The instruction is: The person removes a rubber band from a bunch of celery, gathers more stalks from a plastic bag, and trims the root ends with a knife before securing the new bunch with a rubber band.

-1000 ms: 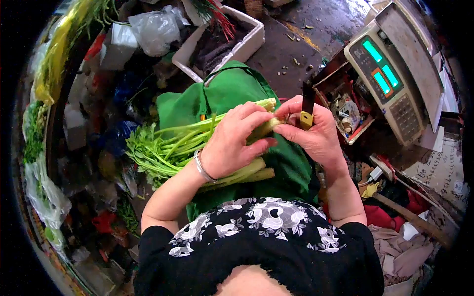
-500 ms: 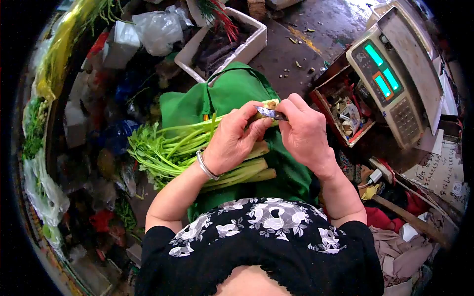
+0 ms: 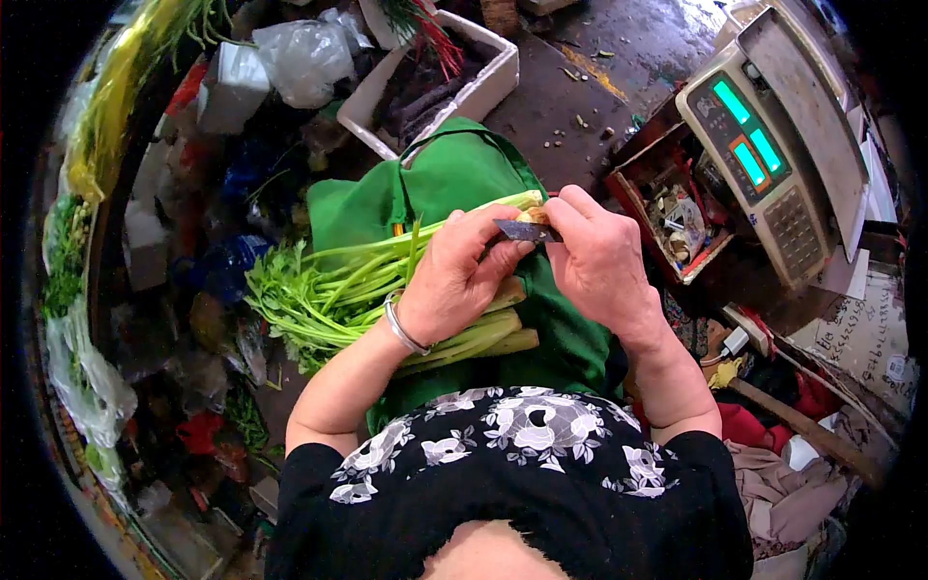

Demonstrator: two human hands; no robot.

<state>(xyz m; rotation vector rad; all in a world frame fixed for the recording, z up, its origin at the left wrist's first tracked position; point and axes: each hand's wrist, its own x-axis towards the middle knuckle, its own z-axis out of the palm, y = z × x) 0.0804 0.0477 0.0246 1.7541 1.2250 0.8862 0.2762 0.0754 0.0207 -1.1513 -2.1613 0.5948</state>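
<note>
The left hand (image 3: 449, 280), with a silver bangle (image 3: 403, 331) at its wrist, was closed around celery (image 3: 307, 314) near the cut ends, its thumb and fingers pinched together just beside the blade. The right hand (image 3: 601, 256) was closed on a knife (image 3: 523, 230), its fist hiding the handle, while the dark blade pointed toward the left hand and lay against the root end of the stalks. The celery lay across the green cloth (image 3: 360, 211) over the person's lap, its leaves spread out to the left and more pale cut ends showing below the left hand. Beyond the cloth sat a white foam box (image 3: 488, 85). To the right stood a scale (image 3: 795, 224) with lit green displays, near a red-edged box (image 3: 642, 224) of small odds and ends.
</note>
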